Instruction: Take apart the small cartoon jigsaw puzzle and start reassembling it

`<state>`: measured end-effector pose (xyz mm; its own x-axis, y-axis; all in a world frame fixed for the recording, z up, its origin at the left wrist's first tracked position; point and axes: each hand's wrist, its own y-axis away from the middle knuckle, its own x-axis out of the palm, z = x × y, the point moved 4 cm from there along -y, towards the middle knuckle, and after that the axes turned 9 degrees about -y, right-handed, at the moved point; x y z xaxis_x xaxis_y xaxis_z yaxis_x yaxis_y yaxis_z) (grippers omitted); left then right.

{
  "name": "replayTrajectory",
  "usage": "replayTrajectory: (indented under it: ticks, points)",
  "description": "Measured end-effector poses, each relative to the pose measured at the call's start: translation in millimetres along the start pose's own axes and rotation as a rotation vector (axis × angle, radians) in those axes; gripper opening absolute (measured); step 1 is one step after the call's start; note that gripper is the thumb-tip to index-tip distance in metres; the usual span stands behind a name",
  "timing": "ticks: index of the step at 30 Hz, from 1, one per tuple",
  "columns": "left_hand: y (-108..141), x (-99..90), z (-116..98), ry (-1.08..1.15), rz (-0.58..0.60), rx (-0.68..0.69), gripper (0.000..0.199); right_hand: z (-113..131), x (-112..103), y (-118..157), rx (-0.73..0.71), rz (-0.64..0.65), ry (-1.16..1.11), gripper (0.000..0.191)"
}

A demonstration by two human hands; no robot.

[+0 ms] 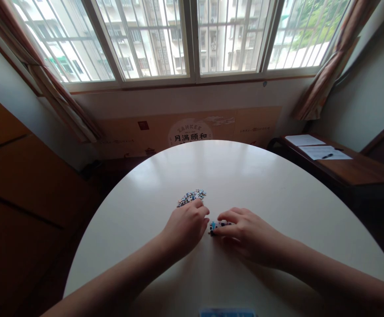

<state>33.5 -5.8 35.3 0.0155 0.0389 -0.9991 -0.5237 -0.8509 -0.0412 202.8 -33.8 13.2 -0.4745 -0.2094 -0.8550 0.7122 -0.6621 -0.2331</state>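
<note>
A loose pile of small jigsaw puzzle pieces [197,193] lies near the middle of the white round table [245,171]. Just in front of the pile, my left hand [187,224] has its fingers curled together; whatever is between them is hidden. To its right, a small patch of jigsaw puzzle pieces [213,226] in blue, white and black lies flat on the table. My right hand [245,229] holds this patch between fingers at its far side and near side, covering its right part. The two hands are close but apart.
A blue printed item [228,313] shows at the bottom edge of the view. At the right stands a brown wooden desk [360,169] with paper sheets [324,152] and a dark pen [327,156]. Barred windows [192,39] and a printed cardboard panel [119,132] are beyond the table.
</note>
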Motion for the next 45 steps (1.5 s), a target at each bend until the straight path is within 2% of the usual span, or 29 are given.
replayTrajectory:
  ticks: [6, 13, 22, 45]
  points:
    - [1.1, 4.5, -3.2, 0.031, 0.047, 0.069, 0.022, -0.9, -0.8, 0.9, -0.023, -0.047, 0.035, 0.023]
    - [2.0, 7.6, -8.0, 0.041, 0.088, 0.075, 0.02, -0.1, -1.5, -0.2, -0.014, -0.035, -0.002, 0.02]
    - [1.0, 13.7, -7.3, 0.146, 0.099, 0.014, 0.02, -0.4, -0.7, 0.5, -0.016, -0.022, 0.0, 0.021]
    - [-0.2, 16.6, -6.7, 0.218, 0.082, 0.06, 0.019, 1.5, -1.7, 0.3, 0.001, 0.009, -0.015, 0.019]
